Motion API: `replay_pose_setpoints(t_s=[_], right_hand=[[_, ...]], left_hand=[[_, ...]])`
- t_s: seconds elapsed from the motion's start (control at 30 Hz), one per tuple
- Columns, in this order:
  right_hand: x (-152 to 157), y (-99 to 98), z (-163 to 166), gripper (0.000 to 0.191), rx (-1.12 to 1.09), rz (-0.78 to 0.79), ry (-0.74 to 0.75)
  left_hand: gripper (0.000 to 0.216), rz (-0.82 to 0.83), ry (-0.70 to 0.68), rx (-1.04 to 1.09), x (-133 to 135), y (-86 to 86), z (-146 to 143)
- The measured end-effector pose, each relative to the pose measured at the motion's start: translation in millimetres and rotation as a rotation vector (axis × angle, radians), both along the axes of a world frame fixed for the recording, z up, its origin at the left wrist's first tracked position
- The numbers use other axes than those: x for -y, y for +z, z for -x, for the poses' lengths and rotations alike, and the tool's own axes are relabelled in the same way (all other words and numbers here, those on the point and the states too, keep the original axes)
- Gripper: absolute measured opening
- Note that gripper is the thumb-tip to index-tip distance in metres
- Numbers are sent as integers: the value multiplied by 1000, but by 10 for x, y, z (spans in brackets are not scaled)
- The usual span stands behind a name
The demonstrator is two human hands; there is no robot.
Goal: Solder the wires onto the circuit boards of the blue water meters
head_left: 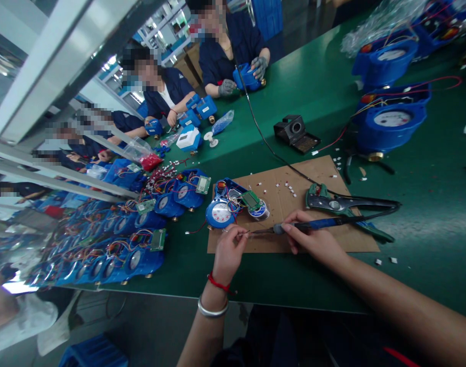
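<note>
soldering iron (324,223) | gripped in right hand (312,242) | tip beside left hand (227,252), pinching wire (245,232)

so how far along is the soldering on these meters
Seemingly done: the rows of meters at the left edge have boards and wires on. In hand: the right hand holds the iron, its tip at a wire pinched in the left hand, beside the open meter on the cardboard. Probably left: the far meters, with red wires loose.
</note>
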State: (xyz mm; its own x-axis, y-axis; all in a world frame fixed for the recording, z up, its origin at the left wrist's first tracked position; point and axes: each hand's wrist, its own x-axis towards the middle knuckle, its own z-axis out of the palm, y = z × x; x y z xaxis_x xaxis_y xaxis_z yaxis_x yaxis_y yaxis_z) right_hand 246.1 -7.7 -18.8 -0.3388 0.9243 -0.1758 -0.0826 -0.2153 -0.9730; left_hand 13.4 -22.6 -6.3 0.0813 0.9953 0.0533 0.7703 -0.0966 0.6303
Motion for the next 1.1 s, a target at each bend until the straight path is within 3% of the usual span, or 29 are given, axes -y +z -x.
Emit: replay_pose_setpoints(t_s=[0.77, 0.93, 1.0, 1.1], right_hand=[[6, -49, -32, 26, 10, -12, -71], [0, -41, -39, 25, 19, -29, -73], [-3, -41, -42, 25, 26, -21, -71], [-8, -44, -44, 25, 37, -19, -72]], left_hand=[[19, 30, -39, 132, 17, 36, 56], [17, 74, 102, 214, 25, 21, 66], [10, 60, 131, 198, 22, 34, 65], [6, 39, 52, 97, 8, 71, 58]])
